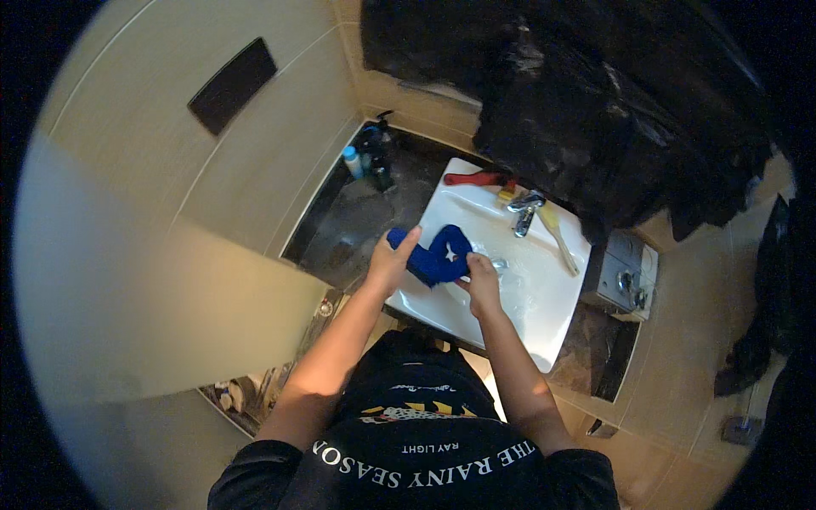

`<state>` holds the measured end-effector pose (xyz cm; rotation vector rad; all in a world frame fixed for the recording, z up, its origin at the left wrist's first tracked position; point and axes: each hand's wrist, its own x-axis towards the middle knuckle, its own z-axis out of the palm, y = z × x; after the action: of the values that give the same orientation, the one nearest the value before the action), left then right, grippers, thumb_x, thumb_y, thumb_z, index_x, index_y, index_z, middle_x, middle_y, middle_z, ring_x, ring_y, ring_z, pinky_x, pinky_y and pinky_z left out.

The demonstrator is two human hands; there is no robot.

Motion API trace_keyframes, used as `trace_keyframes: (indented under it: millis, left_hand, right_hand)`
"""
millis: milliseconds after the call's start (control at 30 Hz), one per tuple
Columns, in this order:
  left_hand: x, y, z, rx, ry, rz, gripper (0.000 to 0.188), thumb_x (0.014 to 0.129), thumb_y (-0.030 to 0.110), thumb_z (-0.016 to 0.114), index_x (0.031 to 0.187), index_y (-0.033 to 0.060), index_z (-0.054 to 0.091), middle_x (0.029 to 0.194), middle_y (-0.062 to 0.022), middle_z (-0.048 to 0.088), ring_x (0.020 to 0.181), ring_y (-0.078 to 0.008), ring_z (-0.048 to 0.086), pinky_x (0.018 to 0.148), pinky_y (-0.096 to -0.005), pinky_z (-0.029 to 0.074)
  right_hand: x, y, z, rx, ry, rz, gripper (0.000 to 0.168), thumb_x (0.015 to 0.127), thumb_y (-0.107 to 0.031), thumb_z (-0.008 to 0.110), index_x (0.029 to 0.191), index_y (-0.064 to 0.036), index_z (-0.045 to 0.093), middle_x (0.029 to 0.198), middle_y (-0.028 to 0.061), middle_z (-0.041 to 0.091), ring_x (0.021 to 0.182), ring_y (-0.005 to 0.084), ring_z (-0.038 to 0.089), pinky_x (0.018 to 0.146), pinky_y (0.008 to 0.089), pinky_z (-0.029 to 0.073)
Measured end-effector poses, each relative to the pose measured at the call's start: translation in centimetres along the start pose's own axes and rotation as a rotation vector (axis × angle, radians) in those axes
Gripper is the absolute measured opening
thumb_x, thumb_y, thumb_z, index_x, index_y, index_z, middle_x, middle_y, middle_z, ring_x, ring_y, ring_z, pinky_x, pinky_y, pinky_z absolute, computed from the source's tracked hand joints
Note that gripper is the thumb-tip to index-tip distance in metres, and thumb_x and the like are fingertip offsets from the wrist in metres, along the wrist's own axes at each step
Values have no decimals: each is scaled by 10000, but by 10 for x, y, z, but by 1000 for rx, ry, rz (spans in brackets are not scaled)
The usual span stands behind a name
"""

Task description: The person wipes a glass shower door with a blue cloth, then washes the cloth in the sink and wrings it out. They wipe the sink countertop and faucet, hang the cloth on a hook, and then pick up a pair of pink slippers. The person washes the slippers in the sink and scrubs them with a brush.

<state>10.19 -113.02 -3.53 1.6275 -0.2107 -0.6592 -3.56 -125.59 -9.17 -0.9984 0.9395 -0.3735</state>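
A dark blue cloth (421,261) is stretched between my two hands above the white washbasin (446,319). My left hand (389,262) grips its left end, thumb on top. At the cloth's right end, the fingers of my right hand (483,284) pinch the edge. The middle is bent, with a loop on the right through which a bit of the white basin shows. Behind it, a chrome faucet (525,213) stands at the basin's back rim. Part of the metal drain (500,264) shows just right of my right hand.
A red-handled brush (475,178) and a pale-handled brush (560,239) lie on the rim beside the faucet. Several bottles (370,156) stand in the dark counter's (347,223) back left corner. A grey box with knobs (618,274) sits to the right. Dark plastic sheeting (574,115) hangs behind.
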Motion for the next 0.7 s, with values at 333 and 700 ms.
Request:
trace_keyframes:
  millis: [333, 700]
  left_hand:
    - [-46, -14, -65, -106, 18, 63, 286, 938, 344, 637, 940, 57, 622, 863, -5, 601, 847, -86, 541, 784, -258, 453]
    - [-61, -8, -149, 454, 311, 620, 218, 859, 198, 716, 837, -13, 667, 922, -109, 659, 937, -226, 611, 843, -326, 457]
  right_hand:
    - [-43, -44, 88, -47, -564, -120, 482, 953, -226, 613, 1358, -52, 418, 1167, 90, 655, 1013, 144, 616, 776, 299, 507]
    - [-51, 1, 163, -481, -916, -401, 712, 860, -32, 651, 1487, -42, 313, 1340, 121, 416, 1126, 189, 517, 907, 301, 451]
